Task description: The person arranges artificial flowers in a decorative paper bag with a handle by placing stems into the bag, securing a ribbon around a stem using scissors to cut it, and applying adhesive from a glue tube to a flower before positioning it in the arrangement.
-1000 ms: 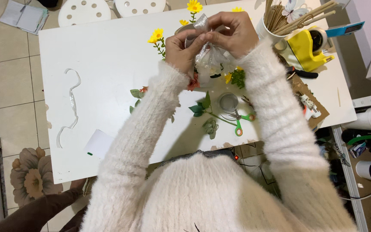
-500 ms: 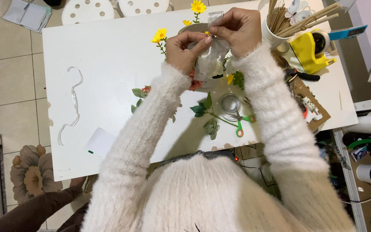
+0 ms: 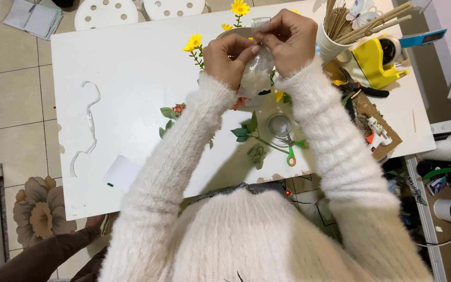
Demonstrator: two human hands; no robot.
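Left hand [image 3: 229, 57] and right hand [image 3: 288, 39]: raised together above the far edge of the white table [image 3: 131, 78], fingers of both closed in a pinch on the top of a small clear plastic bag [image 3: 258, 70]. Bag hanging between the hands, pale filling inside. Below it: yellow artificial daisies [image 3: 193, 43], green leaf sprigs [image 3: 246, 130], small glass jar [image 3: 280, 125]. Left of centre: clear ribbon strip [image 3: 90, 122]. At right: cup of wooden sticks [image 3: 335, 36], yellow tape dispenser [image 3: 374, 60].
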